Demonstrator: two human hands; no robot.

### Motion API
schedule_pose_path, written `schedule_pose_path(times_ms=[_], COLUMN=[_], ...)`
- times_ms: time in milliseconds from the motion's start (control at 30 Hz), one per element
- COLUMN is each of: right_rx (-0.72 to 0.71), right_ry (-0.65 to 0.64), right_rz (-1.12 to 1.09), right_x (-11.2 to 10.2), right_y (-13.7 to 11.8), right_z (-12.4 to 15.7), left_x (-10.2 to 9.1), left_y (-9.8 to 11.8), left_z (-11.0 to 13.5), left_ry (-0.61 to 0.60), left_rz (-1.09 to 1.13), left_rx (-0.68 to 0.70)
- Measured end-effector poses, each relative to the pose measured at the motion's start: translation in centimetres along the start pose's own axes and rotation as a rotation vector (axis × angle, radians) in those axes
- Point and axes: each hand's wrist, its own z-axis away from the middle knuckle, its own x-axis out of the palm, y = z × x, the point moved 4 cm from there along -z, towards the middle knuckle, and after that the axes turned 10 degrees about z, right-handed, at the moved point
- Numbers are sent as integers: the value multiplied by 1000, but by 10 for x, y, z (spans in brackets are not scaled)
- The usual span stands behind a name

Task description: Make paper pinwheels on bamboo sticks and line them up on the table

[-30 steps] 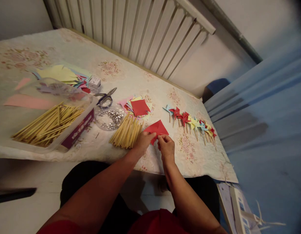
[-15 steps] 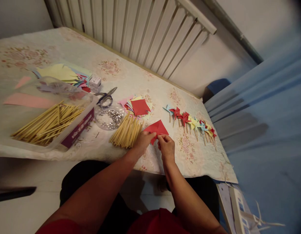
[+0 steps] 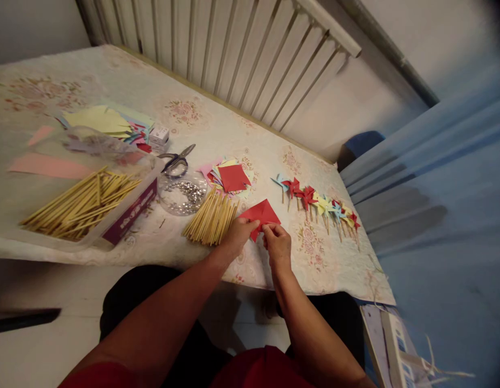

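Almost nothing has moved since the earlier frame: the whole view slides a touch to the right, while both hands keep their places on the red paper. The left hand pinches the paper's near left part, thumb on top; the right hand is drawn in narrow, thumb and bent index finger meeting at its near edge. The red paper sits between and just beyond the fingertips, at the near side of the table. One corner points away from the person and another to the right, with a small flap toward the person; the visible part runs longer from left to right than from near to far. The fingers cover the middle, so its folds there are probably more than I can make out.

Just left of the left hand lies a bundle of sticks, lengthwise away from the person. Beyond it is a stack of paper squares (a red one on top). Farther left come a round clear dish with small metal pieces, scissors with blades pointing away and rightward, and a clear plastic box with more sticks inside. To the right, a row of pinwheels lies with stems toward the person.
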Motion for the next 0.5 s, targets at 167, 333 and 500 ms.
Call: schedule_pose_path(times_ms=[167,333,500], right_rx=[14,25,37], right_ry=[-5,-3,1], right_rz=[7,-1,3], right_x=[0,0,0], right_y=[1,0,1], right_z=[0,1,0], left_x=[1,4,3], left_y=[0,2,2], left_z=[1,3,3], left_ry=[9,-37,-28], left_rz=[-8,35,12], left_rx=[-33,-40,-35])
